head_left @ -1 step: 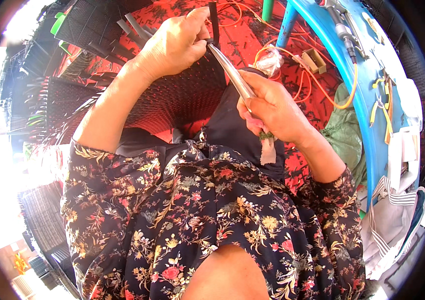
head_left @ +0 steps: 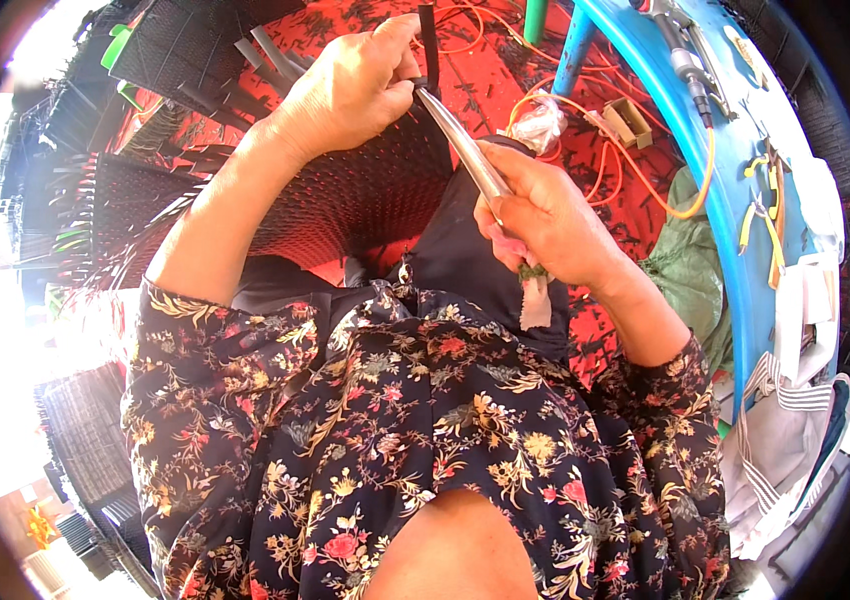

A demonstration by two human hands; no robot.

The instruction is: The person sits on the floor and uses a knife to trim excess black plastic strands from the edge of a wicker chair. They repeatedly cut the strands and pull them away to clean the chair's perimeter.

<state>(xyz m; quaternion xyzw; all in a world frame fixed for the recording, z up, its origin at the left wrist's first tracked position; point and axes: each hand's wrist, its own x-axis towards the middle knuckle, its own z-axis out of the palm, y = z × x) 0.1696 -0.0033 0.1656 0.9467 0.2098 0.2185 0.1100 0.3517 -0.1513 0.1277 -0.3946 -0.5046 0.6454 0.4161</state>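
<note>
My left hand [head_left: 355, 90] is closed at the top centre, its thumb and fingers pinching a flat black strip [head_left: 429, 45] that stands up past the fingertips. My right hand [head_left: 550, 215] grips a pair of long silver scissors [head_left: 460, 140], slanting up and left. Their tip meets the strip right beside my left fingers. A black loop shows above my right hand; pink and beige wrapping [head_left: 536, 302] hangs out below it. Most of the handle is hidden. Under my left arm lies a woven black panel [head_left: 355, 195] with loose strip ends along its left side.
A blue table [head_left: 735, 205] curves along the right, bearing an air tool [head_left: 687, 70] with an orange hose, and yellow-handled pliers [head_left: 763, 215]. Black scraps litter the red floor [head_left: 350, 20]. A small cardboard box [head_left: 628, 122] and a green sack [head_left: 690, 270] lie near the table.
</note>
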